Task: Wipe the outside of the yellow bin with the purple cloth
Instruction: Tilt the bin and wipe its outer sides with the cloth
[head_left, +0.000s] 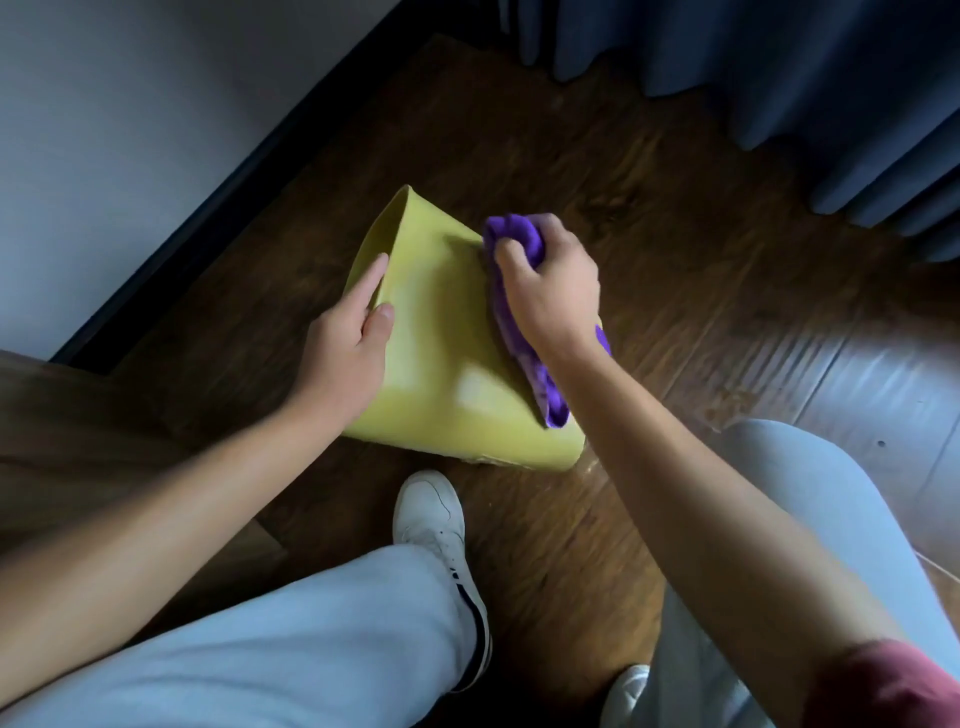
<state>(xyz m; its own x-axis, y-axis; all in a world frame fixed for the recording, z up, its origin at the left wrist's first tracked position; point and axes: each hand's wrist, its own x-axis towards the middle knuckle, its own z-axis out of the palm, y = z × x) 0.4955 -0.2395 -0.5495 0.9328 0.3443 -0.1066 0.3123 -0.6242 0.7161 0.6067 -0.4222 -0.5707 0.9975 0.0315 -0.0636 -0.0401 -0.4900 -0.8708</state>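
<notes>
The yellow bin (447, 343) is tipped over on the wooden floor, its open mouth pointing away to the upper left and its base toward me. My left hand (348, 338) grips the rim at the left, fingers inside the opening and thumb on the outer wall. My right hand (545, 286) is closed on the purple cloth (519, 244), pressing it against the bin's right outer side. A tail of the cloth hangs down along that side under my wrist.
A white wall with a dark skirting board (218, 208) runs along the left. Blue curtains (779, 78) hang at the top right. A wooden furniture edge (62, 415) is at the left. My legs and a white shoe (431, 519) are just below the bin.
</notes>
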